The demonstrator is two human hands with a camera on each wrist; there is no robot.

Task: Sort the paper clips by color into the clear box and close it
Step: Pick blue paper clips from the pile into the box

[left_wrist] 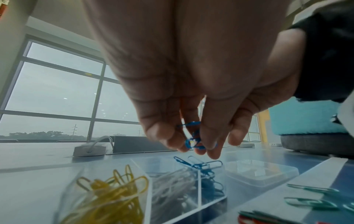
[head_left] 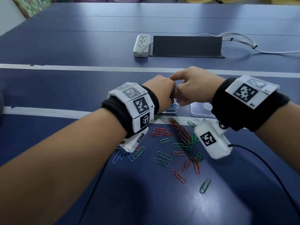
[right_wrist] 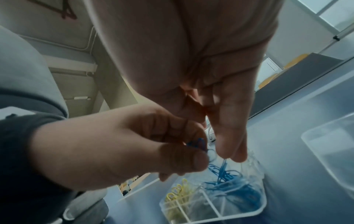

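Observation:
The clear box [left_wrist: 199, 195] holds yellow paper clips [left_wrist: 114, 188], white ones [left_wrist: 172, 180] and blue ones [right_wrist: 229, 186] in separate compartments. In the head view my hands hide most of the box [head_left: 172, 110]. My left hand [left_wrist: 191, 144] hovers above it and grips a bunch of blue clips [left_wrist: 193, 136]. My right hand [right_wrist: 231, 154] points its fingers down over the blue compartment, and a blue clip [right_wrist: 223, 165] hangs from their tips. Both hands [head_left: 164, 91] [head_left: 186, 93] touch each other. The clear lid [head_left: 201, 111] lies right of the box.
Loose red clips [head_left: 160, 132], green clips [head_left: 164, 156] and blue clips [head_left: 120, 155] are scattered on the blue table in front of the box. A power strip [head_left: 142, 45], a dark stand [head_left: 186, 46] and white cables [head_left: 243, 44] lie farther back.

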